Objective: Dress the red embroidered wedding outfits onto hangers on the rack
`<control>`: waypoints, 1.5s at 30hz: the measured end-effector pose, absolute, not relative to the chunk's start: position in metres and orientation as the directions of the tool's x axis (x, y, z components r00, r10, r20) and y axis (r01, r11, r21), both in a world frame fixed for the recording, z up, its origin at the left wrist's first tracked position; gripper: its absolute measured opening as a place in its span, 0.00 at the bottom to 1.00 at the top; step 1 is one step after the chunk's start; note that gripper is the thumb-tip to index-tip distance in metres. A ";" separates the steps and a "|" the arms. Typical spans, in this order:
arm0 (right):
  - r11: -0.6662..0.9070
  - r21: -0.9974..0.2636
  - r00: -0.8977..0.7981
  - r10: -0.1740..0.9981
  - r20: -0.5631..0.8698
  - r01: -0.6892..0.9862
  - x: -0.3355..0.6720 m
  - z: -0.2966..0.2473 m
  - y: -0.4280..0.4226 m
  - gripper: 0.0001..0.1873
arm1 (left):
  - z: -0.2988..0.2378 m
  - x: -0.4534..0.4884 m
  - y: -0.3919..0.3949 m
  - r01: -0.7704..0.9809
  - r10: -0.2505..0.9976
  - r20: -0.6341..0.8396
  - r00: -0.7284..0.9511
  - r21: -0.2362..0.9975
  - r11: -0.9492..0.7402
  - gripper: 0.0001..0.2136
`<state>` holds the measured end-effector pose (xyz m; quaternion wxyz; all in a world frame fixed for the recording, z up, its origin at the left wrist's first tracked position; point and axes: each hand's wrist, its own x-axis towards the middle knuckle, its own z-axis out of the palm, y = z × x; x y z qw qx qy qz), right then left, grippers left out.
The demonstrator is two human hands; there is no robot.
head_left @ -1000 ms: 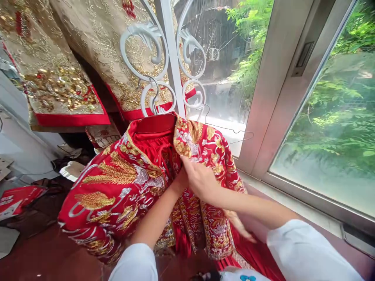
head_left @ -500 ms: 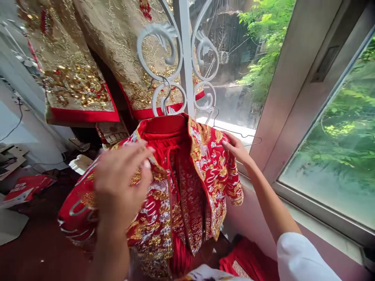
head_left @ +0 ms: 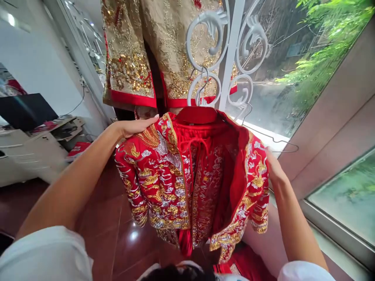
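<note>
A red jacket (head_left: pixel 164 183) with gold and silver embroidery hangs in front of me on a hanger (head_left: pixel 203 84), its front parted. Inside it shows a red skirt (head_left: pixel 208 187), also embroidered, with a thin tie bow (head_left: pixel 195 144) at its waist. My left hand (head_left: pixel 136 127) is closed on the jacket's shoulder at the left, near the collar. At the opposite shoulder, my right hand (head_left: pixel 274 168) grips the jacket from its outer edge; those fingertips are hidden by the cloth.
White scrolled ironwork (head_left: pixel 231 58) bears the hanger. Gold-beige beaded garments (head_left: pixel 172 50) with red hems hang behind. A bare wire hanger (head_left: pixel 272 138) is beside the window frame (head_left: pixel 328 128). Drawers (head_left: pixel 26 156) and a black screen (head_left: pixel 27 111) stand left. Red cloth (head_left: pixel 246 261) lies below.
My left hand has come from in front of the jacket onto its shoulder. The jacket's left side has straightened and its front has parted wider. The view has swung left.
</note>
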<state>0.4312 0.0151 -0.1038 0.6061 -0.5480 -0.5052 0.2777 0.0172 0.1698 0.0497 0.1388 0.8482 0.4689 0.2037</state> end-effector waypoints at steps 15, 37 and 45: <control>0.338 -0.801 -0.266 0.936 0.231 0.495 0.414 0.009 0.046 0.25 | 0.046 0.029 0.148 0.494 0.573 0.455 0.682 0.290 -0.819 0.36; 0.116 -0.921 -0.217 0.976 0.035 0.373 0.413 0.012 0.061 0.21 | 0.063 0.032 0.146 0.627 0.838 0.160 0.522 0.594 -0.504 0.27; 0.165 -0.147 0.007 0.641 0.767 0.975 0.338 -0.004 0.040 0.28 | 0.019 0.053 0.127 0.809 0.567 0.711 0.417 -0.006 -0.587 0.25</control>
